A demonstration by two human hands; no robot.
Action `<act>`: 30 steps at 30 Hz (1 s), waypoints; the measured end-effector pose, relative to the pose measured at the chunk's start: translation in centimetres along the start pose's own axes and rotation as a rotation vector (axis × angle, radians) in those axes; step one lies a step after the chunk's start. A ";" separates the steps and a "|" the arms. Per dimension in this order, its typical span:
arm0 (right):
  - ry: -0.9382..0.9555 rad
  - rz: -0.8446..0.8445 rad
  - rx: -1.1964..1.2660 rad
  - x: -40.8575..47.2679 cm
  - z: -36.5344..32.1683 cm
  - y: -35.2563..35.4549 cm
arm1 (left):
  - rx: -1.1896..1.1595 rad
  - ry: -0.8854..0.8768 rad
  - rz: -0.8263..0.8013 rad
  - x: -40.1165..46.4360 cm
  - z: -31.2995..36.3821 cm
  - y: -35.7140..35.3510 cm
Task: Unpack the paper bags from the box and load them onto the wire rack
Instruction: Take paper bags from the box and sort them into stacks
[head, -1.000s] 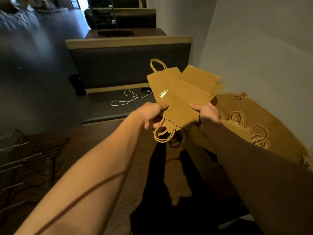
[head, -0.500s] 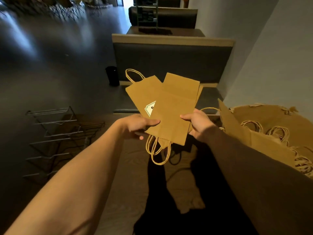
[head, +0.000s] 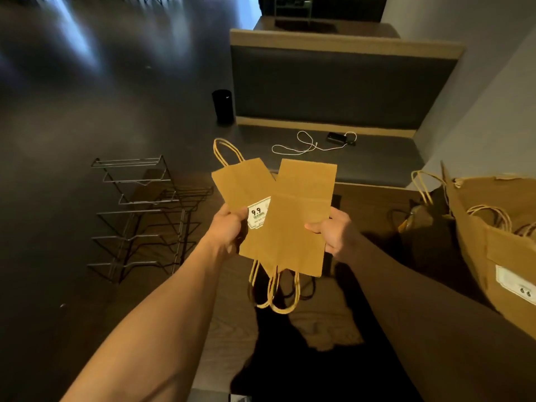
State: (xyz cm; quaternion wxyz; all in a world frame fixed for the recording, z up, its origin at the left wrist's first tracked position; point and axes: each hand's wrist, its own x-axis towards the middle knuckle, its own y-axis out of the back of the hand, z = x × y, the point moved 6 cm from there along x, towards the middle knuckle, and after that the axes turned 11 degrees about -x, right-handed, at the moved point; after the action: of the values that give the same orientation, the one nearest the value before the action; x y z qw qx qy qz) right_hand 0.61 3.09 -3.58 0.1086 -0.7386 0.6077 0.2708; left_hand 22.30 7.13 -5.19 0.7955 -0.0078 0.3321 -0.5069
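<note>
Front bag (head: 293,224) lengthwise, handles toward person

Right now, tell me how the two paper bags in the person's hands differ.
The left bag, held by the left hand, points its handles up and away; the right bag, held by the right hand, hangs its handles down toward the person. The left bag shows a white label; the right bag's visible face is plain. The right bag overlaps the left bag. Both are flat brown paper with twisted handles.
</note>
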 end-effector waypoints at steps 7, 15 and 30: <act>-0.105 0.040 -0.272 1.2 3.0 0.2 | 0.035 0.077 -0.004 1.1 -2.6 2.2; 0.111 0.124 -0.028 2.2 0.9 2.1 | 0.377 0.278 0.049 2.4 -6.5 4.7; 0.053 -0.116 -0.372 1.9 2.5 -0.2 | 0.155 0.214 -0.083 2.8 -6.5 2.9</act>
State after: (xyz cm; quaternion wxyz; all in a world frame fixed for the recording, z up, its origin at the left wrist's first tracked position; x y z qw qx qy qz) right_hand 0.31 2.75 -6.72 -0.0303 -0.7868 0.5062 0.3519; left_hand 21.89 8.34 -12.69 0.7320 0.0942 0.3743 -0.5615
